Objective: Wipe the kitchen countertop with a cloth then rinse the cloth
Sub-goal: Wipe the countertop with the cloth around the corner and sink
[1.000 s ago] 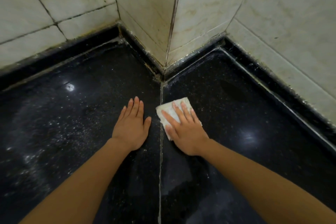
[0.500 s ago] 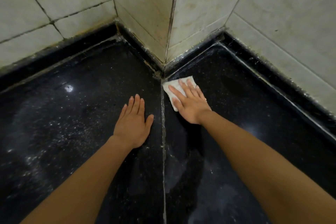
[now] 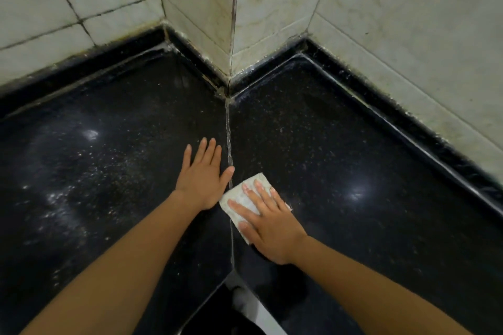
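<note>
Folded white cloth (image 3: 237, 195) lies on glossy black speckled stone countertop (image 3: 340, 144), across pale grout seam (image 3: 228, 139), pressed under right hand (image 3: 272, 231), fingers spread flat. Left hand (image 3: 202, 179) flat, fingers together, braced beside. Step: wiping. Next: prob. sweep L slab w/ even pressure; rinse pending.

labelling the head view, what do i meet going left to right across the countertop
left glare → left hand, flat on the stone → right hand, pressing the cloth → right glare
</note>
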Tool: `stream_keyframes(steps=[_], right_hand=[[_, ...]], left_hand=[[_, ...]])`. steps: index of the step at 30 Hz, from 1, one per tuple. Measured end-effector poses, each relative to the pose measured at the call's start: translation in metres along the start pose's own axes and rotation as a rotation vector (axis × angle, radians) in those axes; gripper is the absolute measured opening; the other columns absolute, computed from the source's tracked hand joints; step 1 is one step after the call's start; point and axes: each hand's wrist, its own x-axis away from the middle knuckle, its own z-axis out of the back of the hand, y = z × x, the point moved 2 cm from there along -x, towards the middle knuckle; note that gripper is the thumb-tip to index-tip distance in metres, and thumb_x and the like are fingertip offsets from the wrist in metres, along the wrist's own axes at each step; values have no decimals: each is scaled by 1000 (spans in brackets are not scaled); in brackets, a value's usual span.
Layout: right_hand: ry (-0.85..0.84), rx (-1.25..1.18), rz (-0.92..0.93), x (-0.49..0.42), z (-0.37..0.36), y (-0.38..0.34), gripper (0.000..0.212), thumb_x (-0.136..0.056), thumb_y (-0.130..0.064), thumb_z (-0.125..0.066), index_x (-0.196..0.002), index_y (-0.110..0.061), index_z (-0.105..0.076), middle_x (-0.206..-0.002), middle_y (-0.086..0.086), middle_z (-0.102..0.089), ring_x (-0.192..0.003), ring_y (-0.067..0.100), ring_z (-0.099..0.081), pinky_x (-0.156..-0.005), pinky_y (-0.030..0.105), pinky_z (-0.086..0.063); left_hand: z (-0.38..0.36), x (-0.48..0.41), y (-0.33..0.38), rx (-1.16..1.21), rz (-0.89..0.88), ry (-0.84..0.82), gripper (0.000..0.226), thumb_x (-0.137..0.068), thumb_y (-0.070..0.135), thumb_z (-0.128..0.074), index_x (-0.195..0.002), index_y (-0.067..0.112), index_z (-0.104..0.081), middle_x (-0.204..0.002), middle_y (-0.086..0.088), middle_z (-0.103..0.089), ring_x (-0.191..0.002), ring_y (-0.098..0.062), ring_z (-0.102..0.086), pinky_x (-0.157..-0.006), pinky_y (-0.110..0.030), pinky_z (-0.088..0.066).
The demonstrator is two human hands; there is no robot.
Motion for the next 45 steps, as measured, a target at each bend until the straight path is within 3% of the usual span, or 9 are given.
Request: stream_keyframes(steps=[4, 8, 13, 20, 29, 35, 39, 42, 45], right_hand=[[31, 108, 108, 46, -30, -9, 51, -102, -46, -24, -152, -38, -16, -158, 8, -23, -146, 31, -15, -112, 44, -8], [-24, 157, 278, 66, -24, 17, 47, -104, -47, -19, -150, -45, -13, -161, 1, -9, -148, 25, 2, -117, 39, 8], [29, 90, -121, 36, -4, 80, 55, -93, -54, 2, -147, -46, 11, -161, -1, 15, -142, 15, 27, -113, 32, 21], [37, -180, -560, 30, 6, 105, 52, -102, -47, -8, -150, -42, 12, -159, 1, 24, -143, 19, 29, -116, 39, 18], [5, 78, -44, 162, -67, 41, 50, -104, -49, -15, -152, -41, -6, -161, 4, -7, -149, 26, 1, -116, 42, -3], [58, -65, -531, 174, -54, 95, 60, -82, -65, 22, -140, -50, 23, -158, -4, 23, -142, 15, 29, -115, 31, 20], [87, -181, -782, 132, -43, 75, 57, -94, -55, 5, -147, -40, 20, -159, 5, 22, -143, 23, 28, -116, 39, 18], [76, -75, -600, 100, -47, 22, 57, -90, -53, 16, -144, -38, 24, -159, 10, 20, -143, 29, 26, -116, 43, 17], [86, -8, -346, 77, -53, -36, 54, -101, -47, -1, -153, -31, -6, -158, 16, -17, -146, 38, -8, -112, 49, -6]], left_hand=[[-15, 13, 12, -32, 16, 0, 67, -98, 52, -11, -151, 14, 4, -159, -1, 11, -144, -20, 19, -113, -45, 14], [-21, 14, 14, -40, 43, -4, 70, -97, 55, -15, -151, 16, 8, -159, 0, 14, -143, -21, 23, -114, -47, 13], [-20, 12, 14, -29, 47, -25, 71, -97, 54, -18, -151, 16, 8, -159, 0, 14, -142, -22, 25, -114, -47, 13], [-20, 12, 14, 3, 50, -57, 71, -98, 54, -19, -151, 16, 9, -159, 0, 15, -142, -23, 24, -116, -48, 11], [-18, 12, 15, 0, 59, -91, 72, -97, 55, -19, -151, 16, 9, -158, -1, 16, -143, -25, 22, -116, -49, 9], [-18, 10, 13, 11, 50, -92, 72, -97, 55, -19, -151, 15, 8, -158, -2, 16, -143, -25, 22, -116, -49, 9], [-20, 11, 10, 51, 28, -77, 73, -97, 55, -21, -151, 15, 7, -159, -1, 15, -143, -25, 22, -116, -48, 9], [-20, 11, 7, 90, 15, -51, 73, -97, 56, -23, -152, 16, 5, -159, 1, 14, -143, -26, 23, -115, -47, 11], [-20, 15, 3, 139, 14, -20, 69, -98, 55, -20, -152, 20, 2, -159, 3, 14, -143, -27, 23, -115, -49, 10]])
